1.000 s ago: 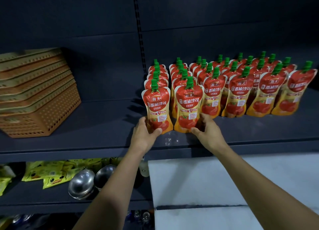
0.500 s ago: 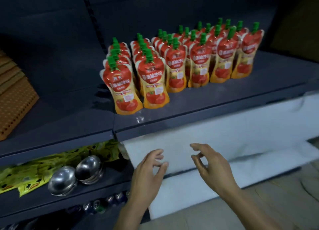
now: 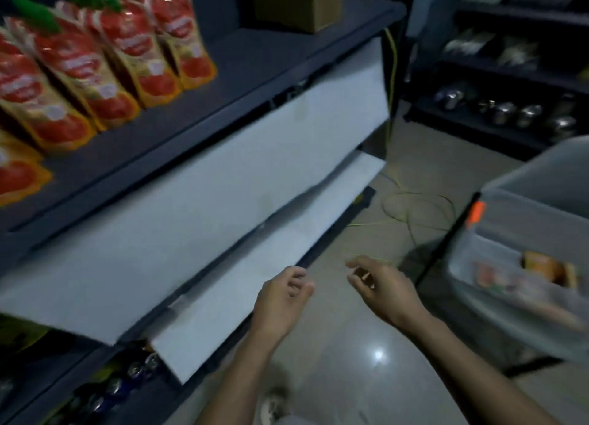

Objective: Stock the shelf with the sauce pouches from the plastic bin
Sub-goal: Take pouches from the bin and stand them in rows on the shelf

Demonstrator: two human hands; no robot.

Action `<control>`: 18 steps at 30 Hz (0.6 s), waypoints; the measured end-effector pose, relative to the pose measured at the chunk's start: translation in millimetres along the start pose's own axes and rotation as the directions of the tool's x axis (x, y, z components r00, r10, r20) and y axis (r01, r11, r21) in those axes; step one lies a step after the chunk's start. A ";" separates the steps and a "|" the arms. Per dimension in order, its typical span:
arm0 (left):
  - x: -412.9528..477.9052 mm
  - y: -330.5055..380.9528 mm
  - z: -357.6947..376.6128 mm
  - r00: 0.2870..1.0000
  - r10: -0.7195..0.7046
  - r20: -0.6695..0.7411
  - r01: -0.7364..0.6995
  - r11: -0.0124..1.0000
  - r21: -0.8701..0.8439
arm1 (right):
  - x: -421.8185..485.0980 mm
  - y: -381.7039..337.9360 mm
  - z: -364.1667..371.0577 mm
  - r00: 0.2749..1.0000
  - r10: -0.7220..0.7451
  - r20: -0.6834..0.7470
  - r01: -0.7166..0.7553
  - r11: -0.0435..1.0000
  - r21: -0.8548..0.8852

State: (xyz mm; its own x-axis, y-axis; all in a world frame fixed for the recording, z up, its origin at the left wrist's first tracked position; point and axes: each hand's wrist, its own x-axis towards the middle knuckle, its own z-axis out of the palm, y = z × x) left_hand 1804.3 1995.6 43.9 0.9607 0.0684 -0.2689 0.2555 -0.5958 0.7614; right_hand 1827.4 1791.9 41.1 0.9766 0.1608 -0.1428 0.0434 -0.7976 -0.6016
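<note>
1. Both hands are held empty, low over the floor between the shelf (image 3: 255, 61) and the plastic bin (image 3: 526, 201). The left hand (image 3: 282, 300) is loosely curled with nothing in it; the right hand (image 3: 379, 284) has its fingers parted and relaxed, grasping nothing.

2. This placement is judged to suit a reach toward the bin at the right, where more stock lies; the right hand is the nearer of the two to it.

3. The pouches on the shelf (image 3: 105, 61) are stood upright in rows at the far left, faces forward, presumably so that the labels can be read from the aisle. The shelf to the right of the rows is bare apart from a cardboard box (image 3: 299, 1) at the far end, so room for more is left.

4. The pouches are seen as red at the top and orange-yellow at the base, with green caps and a tomato picture; the print is blurred and cannot be read.

5. In the translucent bin a few pouches in the bin (image 3: 548, 271) are seen lying flat at the bottom, in the same orange and red; their number cannot be told through the blur.

6. White panels (image 3: 223, 208) are seen fronting the lower shelves.
</note>
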 end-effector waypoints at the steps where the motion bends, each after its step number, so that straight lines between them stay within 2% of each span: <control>1: 2.5 16.5 24.0 0.998 0.034 0.054 -0.036 0.999 0.035 | -9.9 21.0 -15.0 0.999 0.038 -0.028 -0.038 0.999 -0.004; 4: 7.6 64.0 95.5 0.973 0.100 0.209 -0.123 0.987 0.102 | -38.4 85.6 -50.8 0.984 0.145 -0.105 -0.143 0.989 0.032; 8: 14.4 111.7 182.0 0.930 0.147 0.336 -0.186 0.979 0.087 | -73.0 166.0 -83.3 0.944 0.268 -0.193 -0.254 0.963 0.095; 12: 27.3 149.2 251.0 0.877 0.209 0.432 -0.286 0.950 0.122 | -95.8 229.5 -107.3 0.870 0.426 -0.249 -0.388 0.902 0.188; 18: 74.2 194.8 326.0 0.809 0.226 0.542 -0.385 0.901 0.199 | -94.5 313.1 -131.5 0.760 0.592 -0.268 -0.492 0.794 0.357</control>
State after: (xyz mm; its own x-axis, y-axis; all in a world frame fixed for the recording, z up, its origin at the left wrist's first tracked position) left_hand 1890.1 1623.8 -20.1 0.7768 -0.5130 -0.3653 -0.1607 -0.7224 0.6726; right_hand 1776.4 1450.6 -30.4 0.8246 -0.5053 -0.2544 -0.5214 -0.5044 -0.6883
